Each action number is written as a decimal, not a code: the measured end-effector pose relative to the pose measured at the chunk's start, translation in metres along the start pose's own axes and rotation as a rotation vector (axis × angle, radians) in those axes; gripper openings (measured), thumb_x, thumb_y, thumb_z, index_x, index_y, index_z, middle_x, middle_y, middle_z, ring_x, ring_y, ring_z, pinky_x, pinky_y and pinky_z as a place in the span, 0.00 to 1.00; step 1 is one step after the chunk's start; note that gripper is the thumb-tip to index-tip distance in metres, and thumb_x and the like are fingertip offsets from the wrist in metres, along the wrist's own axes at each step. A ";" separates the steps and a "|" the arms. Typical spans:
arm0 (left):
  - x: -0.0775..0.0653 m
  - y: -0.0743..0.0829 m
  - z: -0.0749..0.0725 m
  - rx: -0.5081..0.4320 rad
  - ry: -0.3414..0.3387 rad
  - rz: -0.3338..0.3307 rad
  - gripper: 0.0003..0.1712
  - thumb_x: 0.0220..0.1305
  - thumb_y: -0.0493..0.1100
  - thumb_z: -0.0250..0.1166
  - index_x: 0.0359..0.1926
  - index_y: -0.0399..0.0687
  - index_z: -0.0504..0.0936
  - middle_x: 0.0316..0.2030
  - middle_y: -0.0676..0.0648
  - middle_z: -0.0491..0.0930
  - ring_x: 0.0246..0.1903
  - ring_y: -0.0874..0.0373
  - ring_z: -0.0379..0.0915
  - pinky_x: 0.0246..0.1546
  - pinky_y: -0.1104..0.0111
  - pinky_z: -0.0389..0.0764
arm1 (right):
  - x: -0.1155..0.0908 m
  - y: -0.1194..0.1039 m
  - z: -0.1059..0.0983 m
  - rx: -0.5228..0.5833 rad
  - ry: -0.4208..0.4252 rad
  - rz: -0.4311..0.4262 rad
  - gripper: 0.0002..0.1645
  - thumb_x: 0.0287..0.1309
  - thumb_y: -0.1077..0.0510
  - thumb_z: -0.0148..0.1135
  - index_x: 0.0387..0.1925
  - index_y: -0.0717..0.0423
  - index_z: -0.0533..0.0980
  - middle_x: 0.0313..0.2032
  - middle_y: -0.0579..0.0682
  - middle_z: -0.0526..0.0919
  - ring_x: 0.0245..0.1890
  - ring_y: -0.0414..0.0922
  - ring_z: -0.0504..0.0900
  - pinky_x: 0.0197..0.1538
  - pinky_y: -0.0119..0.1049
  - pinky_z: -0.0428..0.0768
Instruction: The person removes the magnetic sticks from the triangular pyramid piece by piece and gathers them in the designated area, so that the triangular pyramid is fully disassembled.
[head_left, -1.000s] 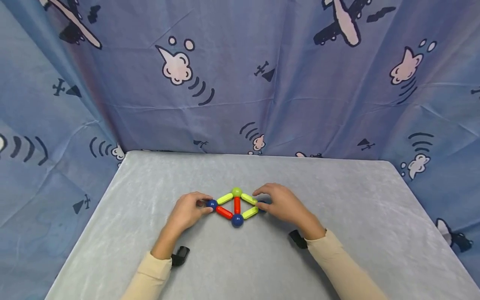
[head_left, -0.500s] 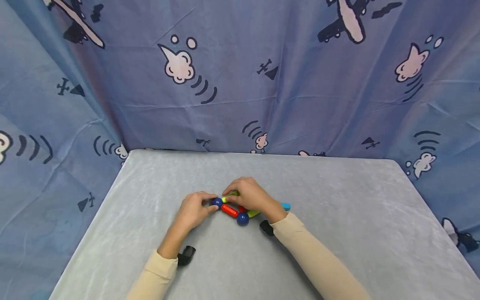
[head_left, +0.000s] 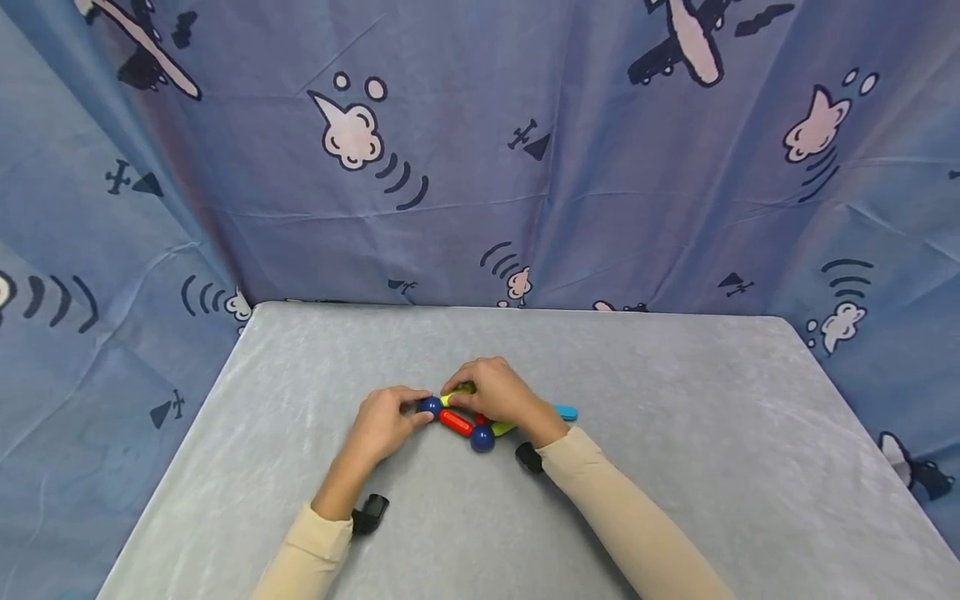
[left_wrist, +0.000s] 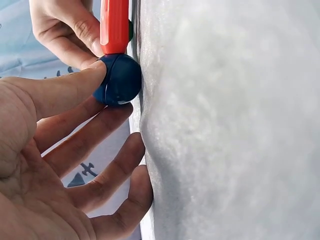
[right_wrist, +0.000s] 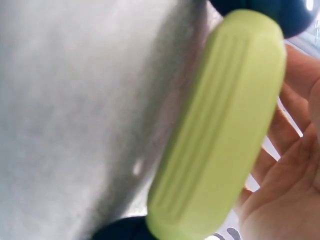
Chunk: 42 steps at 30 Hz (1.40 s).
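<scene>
My left hand [head_left: 384, 425] pinches a dark blue ball [head_left: 431, 407] between thumb and fingers; the left wrist view shows the thumb on this ball [left_wrist: 120, 80]. From it a red magnetic rod [head_left: 456, 422] runs to a second blue ball [head_left: 482, 438] nearer the front. My right hand [head_left: 498, 392] reaches across and pinches a yellow-green rod [head_left: 457, 393] whose end meets the left ball. Under that hand, another red rod [head_left: 481, 418] and a yellow-green rod [head_left: 504, 427] show in part. The green ball and right-hand blue ball are hidden in the head view.
A light blue rod [head_left: 567, 412] sticks out beyond the right wrist. In the right wrist view a yellow-green rod [right_wrist: 220, 125] spans two dark balls close to the camera. Grey cloth covers the table [head_left: 675, 392], and a printed blue curtain [head_left: 465, 167] hangs behind it.
My right hand has moved left from the right-hand blue ball to the yellow-green rod near the left ball. A light blue rod has come into view at the right. My left hand stays at its ball.
</scene>
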<state>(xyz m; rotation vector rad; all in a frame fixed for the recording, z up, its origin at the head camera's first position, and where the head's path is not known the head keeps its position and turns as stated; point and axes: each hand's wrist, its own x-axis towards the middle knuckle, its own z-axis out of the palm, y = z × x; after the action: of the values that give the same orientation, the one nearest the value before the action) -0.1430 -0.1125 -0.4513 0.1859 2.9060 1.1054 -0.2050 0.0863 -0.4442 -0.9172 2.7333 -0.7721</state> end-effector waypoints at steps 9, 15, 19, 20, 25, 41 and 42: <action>0.000 -0.002 -0.001 -0.013 -0.005 0.001 0.19 0.56 0.44 0.75 0.50 0.50 0.88 0.50 0.46 0.87 0.54 0.48 0.81 0.55 0.53 0.78 | -0.001 0.004 0.003 -0.053 0.000 0.012 0.09 0.57 0.50 0.72 0.40 0.41 0.88 0.42 0.41 0.90 0.47 0.43 0.85 0.60 0.47 0.76; 0.000 -0.002 -0.001 -0.017 -0.003 -0.001 0.19 0.56 0.44 0.75 0.50 0.50 0.88 0.50 0.46 0.87 0.54 0.48 0.82 0.55 0.53 0.79 | -0.003 0.004 0.001 -0.047 0.008 -0.008 0.10 0.57 0.51 0.72 0.41 0.44 0.88 0.41 0.43 0.90 0.46 0.43 0.85 0.58 0.44 0.78; 0.001 -0.003 -0.001 -0.011 -0.006 -0.007 0.19 0.56 0.44 0.75 0.50 0.51 0.88 0.50 0.46 0.87 0.53 0.48 0.82 0.54 0.53 0.79 | -0.009 0.000 -0.003 -0.054 0.037 -0.070 0.11 0.56 0.52 0.73 0.42 0.46 0.88 0.42 0.43 0.89 0.45 0.43 0.85 0.59 0.46 0.77; 0.001 -0.004 -0.001 -0.010 -0.006 -0.010 0.19 0.56 0.45 0.75 0.50 0.51 0.88 0.50 0.46 0.87 0.52 0.49 0.82 0.54 0.53 0.79 | -0.011 -0.002 -0.005 -0.052 0.049 -0.086 0.11 0.56 0.52 0.73 0.42 0.46 0.88 0.41 0.43 0.89 0.45 0.43 0.85 0.59 0.46 0.77; 0.002 -0.005 -0.003 -0.007 0.000 -0.023 0.19 0.56 0.46 0.75 0.50 0.52 0.88 0.50 0.46 0.86 0.49 0.50 0.83 0.51 0.54 0.80 | -0.022 -0.014 -0.007 -0.067 0.068 -0.150 0.11 0.56 0.53 0.73 0.42 0.46 0.87 0.40 0.43 0.89 0.43 0.43 0.85 0.55 0.45 0.78; 0.002 -0.005 -0.001 -0.021 0.000 0.000 0.18 0.56 0.45 0.75 0.49 0.51 0.88 0.50 0.45 0.87 0.49 0.49 0.83 0.50 0.54 0.80 | -0.029 -0.018 0.006 -0.161 0.042 -0.071 0.07 0.57 0.50 0.72 0.39 0.41 0.88 0.38 0.38 0.90 0.37 0.39 0.83 0.49 0.41 0.79; 0.002 -0.005 -0.001 -0.020 0.000 -0.002 0.18 0.56 0.45 0.75 0.49 0.51 0.88 0.50 0.45 0.87 0.49 0.49 0.83 0.50 0.54 0.80 | -0.030 -0.018 0.007 -0.171 0.039 -0.070 0.07 0.57 0.50 0.72 0.38 0.41 0.88 0.38 0.38 0.90 0.37 0.40 0.83 0.51 0.42 0.78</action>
<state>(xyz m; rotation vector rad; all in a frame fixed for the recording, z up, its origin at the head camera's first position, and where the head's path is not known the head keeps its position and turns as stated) -0.1453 -0.1166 -0.4535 0.1828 2.8928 1.1340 -0.1698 0.0889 -0.4409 -1.0466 2.8507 -0.5796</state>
